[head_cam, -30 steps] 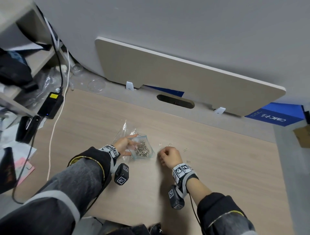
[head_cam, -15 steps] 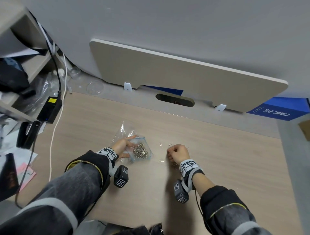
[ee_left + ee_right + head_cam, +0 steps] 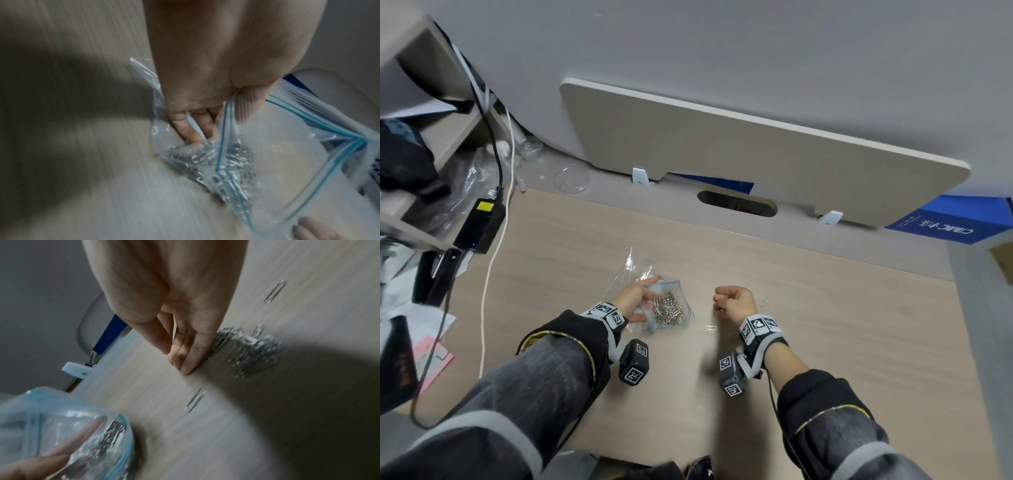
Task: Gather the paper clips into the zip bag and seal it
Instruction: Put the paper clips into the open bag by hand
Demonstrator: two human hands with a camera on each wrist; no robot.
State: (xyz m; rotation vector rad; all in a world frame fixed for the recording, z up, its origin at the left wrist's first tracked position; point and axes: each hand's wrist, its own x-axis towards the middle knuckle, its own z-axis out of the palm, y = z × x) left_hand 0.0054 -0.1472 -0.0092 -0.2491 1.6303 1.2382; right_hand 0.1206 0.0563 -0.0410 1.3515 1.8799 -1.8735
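1. Lying on the wooden desk, the zip bag is seen with its blue-edged mouth open and a heap of paper clips inside.
2. The bag's rim is pinched by the left hand, thumb inside the opening.
3. A loose pile of clips is touched by the right hand, its fingertips pressed together on the desk, nothing visibly held.
4. Single clips are scattered nearby.
5. A black power adapter is seen far left.

A light wood-grain desk sits against a plain grey wall, with a beige panel leaning at the desk's far edge and an open shelf unit left of the desk.
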